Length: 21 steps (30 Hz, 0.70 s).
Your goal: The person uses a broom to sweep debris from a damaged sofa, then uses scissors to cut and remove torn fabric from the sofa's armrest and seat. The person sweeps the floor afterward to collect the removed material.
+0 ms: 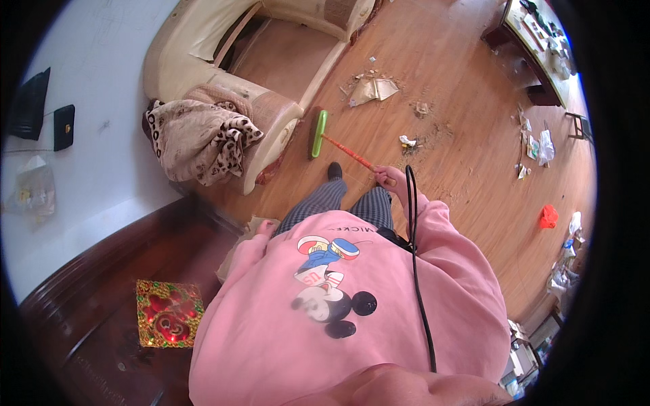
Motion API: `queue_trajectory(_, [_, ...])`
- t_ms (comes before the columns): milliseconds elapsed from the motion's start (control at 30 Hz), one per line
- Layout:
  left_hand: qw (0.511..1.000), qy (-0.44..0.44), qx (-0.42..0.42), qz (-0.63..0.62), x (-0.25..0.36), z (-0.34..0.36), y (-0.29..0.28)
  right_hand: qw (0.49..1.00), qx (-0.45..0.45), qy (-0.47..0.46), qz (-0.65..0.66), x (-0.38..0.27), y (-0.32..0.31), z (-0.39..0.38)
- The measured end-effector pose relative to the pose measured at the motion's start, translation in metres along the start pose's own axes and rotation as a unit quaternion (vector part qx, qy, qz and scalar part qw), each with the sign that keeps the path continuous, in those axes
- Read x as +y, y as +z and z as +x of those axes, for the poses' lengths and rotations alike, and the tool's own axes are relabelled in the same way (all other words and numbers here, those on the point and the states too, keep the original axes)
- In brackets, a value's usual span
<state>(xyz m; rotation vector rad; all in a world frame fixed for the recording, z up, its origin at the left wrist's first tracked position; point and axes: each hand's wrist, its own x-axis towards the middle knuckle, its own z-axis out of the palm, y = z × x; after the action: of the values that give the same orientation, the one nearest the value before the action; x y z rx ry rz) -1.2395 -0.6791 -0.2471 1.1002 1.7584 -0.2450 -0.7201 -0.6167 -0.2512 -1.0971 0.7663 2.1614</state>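
My right hand (387, 177) is closed around the orange-red handle of a broom (345, 149). The broom's bright green head (319, 134) with its dark bristles rests on the wooden floor, close to the sofa's front edge. At my left side, only a small part of my left hand (268, 227) shows past the pink sleeve. Its fingers are mostly hidden, beside a beige flat thing (249, 231) that I cannot make out. Dust and crumbs lie scattered on the floor beyond the broom, with a crumpled beige paper (374, 91) and a small white scrap (407, 141) among them.
A cream sofa (276, 115) with a leopard-print blanket (196, 139) stands at the far left. A cluttered table (535, 40) is at the far right. White litter (546, 147) and a red bag (548, 216) lie on the right. A black cable (418, 284) hangs down my front.
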Motion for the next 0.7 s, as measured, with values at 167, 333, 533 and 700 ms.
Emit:
queue_trajectory(167, [0.998,0.056,-0.003,0.033,0.021,0.017,-0.009,0.995,0.024,-0.079,-0.059,0.017,0.009,-0.047])
queue_trajectory(333, [0.992,0.09,0.002,0.093,0.024,0.033,-0.012,0.996,-0.048,-0.072,0.002,0.015,0.029,-0.05])
queue_trajectory(533, [0.999,0.02,-0.04,0.031,0.042,0.041,-0.025,0.998,-0.031,-0.058,0.012,-0.021,0.063,0.02])
queue_trajectory(700, [0.997,0.036,-0.032,-0.061,0.046,0.042,-0.032,0.996,-0.043,-0.04,0.069,-0.08,0.052,0.014])
